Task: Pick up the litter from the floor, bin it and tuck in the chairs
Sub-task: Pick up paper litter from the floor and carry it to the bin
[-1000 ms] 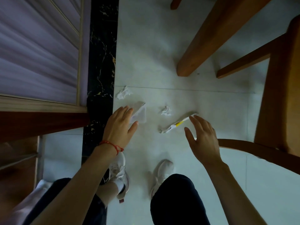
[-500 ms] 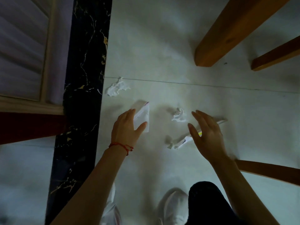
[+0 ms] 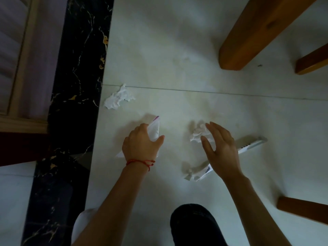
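On the pale tiled floor my left hand (image 3: 141, 144), with a red string at the wrist, grips a clear plastic bag (image 3: 154, 129) with a reddish top edge. My right hand (image 3: 221, 148) hovers with spread, relaxed fingers just right of a small crumpled white tissue (image 3: 197, 133); whether it touches the tissue is unclear. A long flattened white wrapper (image 3: 197, 172) with yellow print lies under that hand, and its far end sticks out to the right. Another crumpled tissue (image 3: 118, 99) lies farther away by the black marble strip.
Wooden chair legs (image 3: 248, 38) stand at the upper right, and a wooden chair rail (image 3: 301, 209) crosses the floor at the lower right. A black marble strip (image 3: 71, 103) runs down the left beside a wooden frame (image 3: 23, 124). My knee (image 3: 193, 224) is at the bottom.
The view has dropped closer to the floor. My left hand has closed round the plastic bag. My right hand has shifted from the long wrapper toward the small crumpled tissue.
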`<state>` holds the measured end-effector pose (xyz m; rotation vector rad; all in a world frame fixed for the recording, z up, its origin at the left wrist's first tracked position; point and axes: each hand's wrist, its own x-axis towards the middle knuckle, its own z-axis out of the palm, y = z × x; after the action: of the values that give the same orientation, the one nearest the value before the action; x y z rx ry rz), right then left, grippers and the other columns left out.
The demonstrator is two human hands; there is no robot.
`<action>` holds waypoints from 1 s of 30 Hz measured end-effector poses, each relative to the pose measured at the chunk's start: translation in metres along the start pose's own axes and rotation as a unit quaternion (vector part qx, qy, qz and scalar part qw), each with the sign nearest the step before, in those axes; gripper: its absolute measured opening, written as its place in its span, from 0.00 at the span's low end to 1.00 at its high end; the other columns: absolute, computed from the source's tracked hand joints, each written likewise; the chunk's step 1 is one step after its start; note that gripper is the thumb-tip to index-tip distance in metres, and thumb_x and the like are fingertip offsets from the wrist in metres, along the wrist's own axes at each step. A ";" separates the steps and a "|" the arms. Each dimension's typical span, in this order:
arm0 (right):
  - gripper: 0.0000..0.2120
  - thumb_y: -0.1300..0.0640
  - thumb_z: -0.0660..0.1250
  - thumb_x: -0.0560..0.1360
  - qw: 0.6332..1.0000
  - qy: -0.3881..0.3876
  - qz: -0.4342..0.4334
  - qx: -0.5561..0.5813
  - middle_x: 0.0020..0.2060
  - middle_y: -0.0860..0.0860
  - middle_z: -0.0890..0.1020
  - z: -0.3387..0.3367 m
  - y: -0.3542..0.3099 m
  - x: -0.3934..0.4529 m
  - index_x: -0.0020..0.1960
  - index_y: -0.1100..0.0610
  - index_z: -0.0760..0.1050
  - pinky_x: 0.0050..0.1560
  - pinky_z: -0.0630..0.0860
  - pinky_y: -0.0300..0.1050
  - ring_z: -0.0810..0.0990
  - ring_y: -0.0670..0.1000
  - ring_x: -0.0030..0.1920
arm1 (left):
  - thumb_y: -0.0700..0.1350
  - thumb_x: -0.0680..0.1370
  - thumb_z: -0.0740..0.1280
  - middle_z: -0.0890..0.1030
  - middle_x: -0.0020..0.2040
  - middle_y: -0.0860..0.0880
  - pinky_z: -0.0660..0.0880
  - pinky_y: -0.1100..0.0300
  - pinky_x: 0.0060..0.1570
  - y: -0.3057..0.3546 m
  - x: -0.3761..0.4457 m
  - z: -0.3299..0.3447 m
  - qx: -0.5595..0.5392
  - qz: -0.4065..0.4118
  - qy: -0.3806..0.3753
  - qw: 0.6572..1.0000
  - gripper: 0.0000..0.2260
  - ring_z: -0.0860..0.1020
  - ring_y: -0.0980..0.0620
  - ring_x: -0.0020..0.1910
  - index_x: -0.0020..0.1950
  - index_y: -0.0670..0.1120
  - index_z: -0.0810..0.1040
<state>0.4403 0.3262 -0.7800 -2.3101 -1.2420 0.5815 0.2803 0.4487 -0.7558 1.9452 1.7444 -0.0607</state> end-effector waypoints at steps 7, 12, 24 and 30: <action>0.24 0.46 0.56 0.75 0.999 0.020 0.009 0.028 0.62 0.57 0.77 0.004 -0.001 -0.003 0.64 0.59 0.72 0.62 0.72 0.56 0.74 0.58 0.63 | 0.55 0.66 0.72 0.78 0.40 0.44 0.66 0.59 0.38 0.000 0.008 -0.013 -0.084 -0.024 0.019 0.996 0.16 0.74 0.43 0.41 0.39 0.43 0.73; 0.26 0.47 0.67 0.71 0.999 0.027 -0.003 0.021 0.63 0.58 0.76 0.009 0.003 -0.004 0.65 0.58 0.71 0.61 0.71 0.53 0.74 0.57 0.63 | 0.55 0.63 0.71 0.77 0.34 0.46 0.70 0.60 0.33 0.004 0.016 -0.023 -0.262 -0.036 -0.019 0.964 0.20 0.74 0.48 0.35 0.37 0.38 0.76; 0.21 0.64 0.70 0.66 0.997 0.074 -0.030 0.003 0.55 0.58 0.80 0.037 0.001 0.012 0.60 0.61 0.75 0.52 0.77 0.54 0.74 0.59 0.55 | 0.43 0.70 0.71 0.78 0.31 0.53 0.73 0.61 0.37 0.002 0.013 -0.028 -0.465 -0.145 -0.056 0.871 0.06 0.75 0.53 0.34 0.33 0.48 0.79; 0.08 0.67 0.67 0.67 0.994 0.105 -0.010 0.027 0.44 0.59 0.81 0.039 -0.006 0.019 0.46 0.61 0.81 0.44 0.72 0.44 0.78 0.62 0.45 | 0.43 0.71 0.70 0.78 0.34 0.51 0.75 0.64 0.33 -0.001 0.011 -0.026 -0.482 -0.160 -0.068 0.858 0.05 0.76 0.54 0.34 0.35 0.47 0.78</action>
<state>0.4249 0.3527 -0.8112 -2.2454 -1.1348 0.3508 0.2736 0.4698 -0.7374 0.8908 1.5265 0.4631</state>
